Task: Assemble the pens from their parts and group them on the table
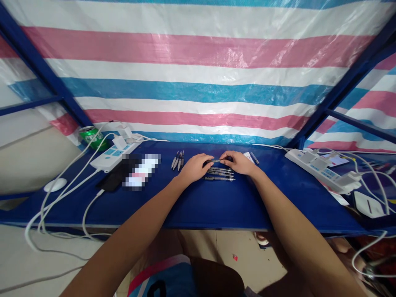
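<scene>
My left hand (194, 167) and my right hand (240, 163) are close together over the far half of the blue table. Between their closed fingertips lies a slim pen (217, 160), held level, one end in each hand; the fingers hide most of it. Just below it, several thin dark-and-clear pen refills (219, 178) lie side by side, partly under the right fingers. Left of my left hand, several short grey pen barrel pieces (177, 161) with dark pointed ends stand out on the tabletop. Beyond my right wrist lie a dark pen (254, 158) and a small white packet (248, 156).
A power strip (116, 153), dark phone (116, 175), partly blurred bright screen (142, 171), green can (94, 138) and white mouse (55, 185) occupy the left. Another power strip (321, 170) and a white box (368, 205) sit right, amid cables. Striped sheeting (198, 90) hangs behind.
</scene>
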`<state>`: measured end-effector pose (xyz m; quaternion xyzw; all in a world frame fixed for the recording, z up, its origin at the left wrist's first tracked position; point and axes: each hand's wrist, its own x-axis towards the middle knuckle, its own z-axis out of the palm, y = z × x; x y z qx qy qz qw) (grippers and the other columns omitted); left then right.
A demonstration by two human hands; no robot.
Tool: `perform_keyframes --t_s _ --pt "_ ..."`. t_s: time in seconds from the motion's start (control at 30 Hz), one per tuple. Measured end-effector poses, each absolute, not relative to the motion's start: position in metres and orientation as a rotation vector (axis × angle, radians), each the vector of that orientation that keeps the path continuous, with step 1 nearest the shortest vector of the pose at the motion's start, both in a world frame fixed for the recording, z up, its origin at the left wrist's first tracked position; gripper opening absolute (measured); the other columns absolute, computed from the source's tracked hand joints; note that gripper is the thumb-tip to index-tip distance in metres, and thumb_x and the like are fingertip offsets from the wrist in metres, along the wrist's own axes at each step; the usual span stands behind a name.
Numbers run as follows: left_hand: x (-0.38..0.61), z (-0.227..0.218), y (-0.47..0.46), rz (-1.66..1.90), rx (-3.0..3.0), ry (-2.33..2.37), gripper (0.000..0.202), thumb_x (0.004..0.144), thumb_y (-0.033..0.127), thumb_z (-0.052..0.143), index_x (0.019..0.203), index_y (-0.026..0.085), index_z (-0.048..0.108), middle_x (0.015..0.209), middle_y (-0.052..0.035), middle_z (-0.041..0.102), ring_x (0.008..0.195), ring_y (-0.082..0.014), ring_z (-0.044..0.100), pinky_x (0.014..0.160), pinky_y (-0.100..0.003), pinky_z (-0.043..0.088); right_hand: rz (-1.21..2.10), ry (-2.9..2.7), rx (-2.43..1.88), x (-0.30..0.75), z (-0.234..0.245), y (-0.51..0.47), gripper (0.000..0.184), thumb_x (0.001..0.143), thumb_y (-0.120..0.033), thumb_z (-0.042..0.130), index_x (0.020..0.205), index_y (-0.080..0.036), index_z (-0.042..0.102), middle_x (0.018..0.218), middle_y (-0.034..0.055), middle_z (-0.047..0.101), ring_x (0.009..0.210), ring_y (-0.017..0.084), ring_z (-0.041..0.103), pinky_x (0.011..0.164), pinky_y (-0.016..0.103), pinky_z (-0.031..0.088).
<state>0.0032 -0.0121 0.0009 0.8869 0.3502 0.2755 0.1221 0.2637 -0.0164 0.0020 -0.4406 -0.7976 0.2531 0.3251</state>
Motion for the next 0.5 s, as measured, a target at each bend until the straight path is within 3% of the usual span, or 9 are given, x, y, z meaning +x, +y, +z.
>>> perform_keyframes --t_s 0.23,0.43,0.5 --pt "-0.001 0.01 -0.012 0.923 2.549 1.054 0.033 0.106 0.041 0.056 0.126 0.025 0.076 0.113 -0.0065 0.077 0.101 -0.0242 0.072 0.094 -0.037 0.055 0.931 -1.912 -1.084 0.26 0.012 -0.022 0.039 0.098 -0.059 0.063 0.092 -0.023 0.075 0.084 0.0034 0.077 0.081 0.02 0.071 0.079 0.035 0.055" --pt "-0.003 0.011 -0.012 0.823 2.638 1.003 0.038 0.11 0.045 0.049 0.123 0.026 0.079 0.113 -0.0067 0.078 0.103 -0.0249 0.072 0.094 -0.037 0.052 0.996 -1.81 -1.009 0.262 0.017 -0.023 0.038 0.08 -0.055 0.086 0.096 -0.022 0.076 0.092 0.004 0.078 0.086 0.021 0.071 0.08 0.035 0.056" --pt "-0.002 0.009 -0.012 0.823 2.65 0.994 0.039 0.11 0.046 0.047 0.123 0.026 0.079 0.11 -0.0064 0.078 0.102 -0.0245 0.072 0.092 -0.036 0.052 1.004 -1.798 -0.998 0.261 0.019 -0.024 0.038 0.079 -0.055 0.086 0.096 -0.022 0.075 0.093 0.0041 0.078 0.084 0.02 0.07 0.079 0.035 0.056"
